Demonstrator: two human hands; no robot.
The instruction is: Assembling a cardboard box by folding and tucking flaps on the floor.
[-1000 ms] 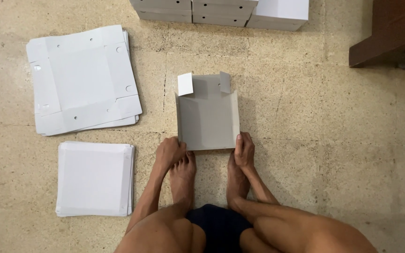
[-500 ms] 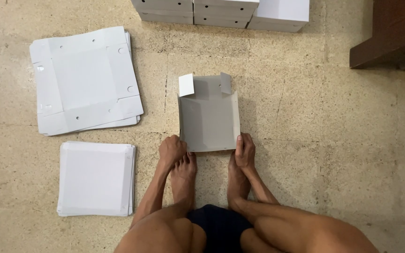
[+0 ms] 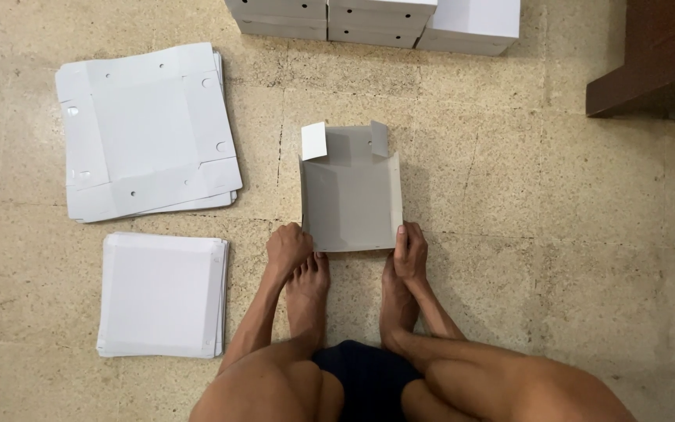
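Note:
A grey cardboard box blank (image 3: 349,195) lies on the floor in front of my feet, its side walls folded up and two small flaps raised at the far end. My left hand (image 3: 287,248) presses on its near left corner with fingers curled. My right hand (image 3: 412,250) grips the near right corner, thumb on the raised side wall. Both of my bare feet rest just behind the blank's near edge.
A stack of flat white die-cut blanks (image 3: 146,129) lies at the far left. Nearer left is a stack of square white sheets (image 3: 163,293). Finished white boxes (image 3: 373,16) line the top edge. A dark wooden furniture piece (image 3: 658,59) stands at the top right.
The hands have hardly moved on the blank's near corners; the view has shifted slightly.

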